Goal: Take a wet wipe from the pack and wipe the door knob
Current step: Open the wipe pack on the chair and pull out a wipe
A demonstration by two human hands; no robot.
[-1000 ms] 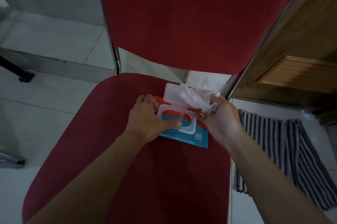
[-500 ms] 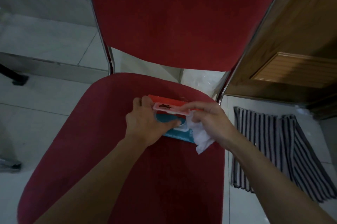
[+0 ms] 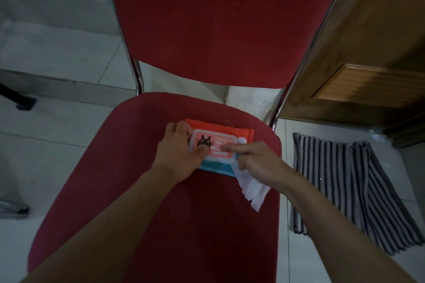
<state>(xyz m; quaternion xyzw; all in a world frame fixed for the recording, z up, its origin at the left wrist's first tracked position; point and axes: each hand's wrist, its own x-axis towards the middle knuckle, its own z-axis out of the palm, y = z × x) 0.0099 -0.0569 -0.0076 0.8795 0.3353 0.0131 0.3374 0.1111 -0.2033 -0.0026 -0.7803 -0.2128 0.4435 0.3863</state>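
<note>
Closed now, where half a second ago it stood half-raised, the rounded plastic lid [image 3: 212,146] lies flat on the soft orange-and-teal wipe pack [image 3: 220,148], which rests on a red fabric chair seat [image 3: 142,190]. A left hand [image 3: 178,158] pinches the pack's end, thumb on the lid. A right hand [image 3: 257,163] presses fingertips on the lid while clutching a crumpled white wet wipe [image 3: 251,188]. Striped cloth [image 3: 345,186] lies on pale floor tiles beside a wooden door [image 3: 372,52].
</note>
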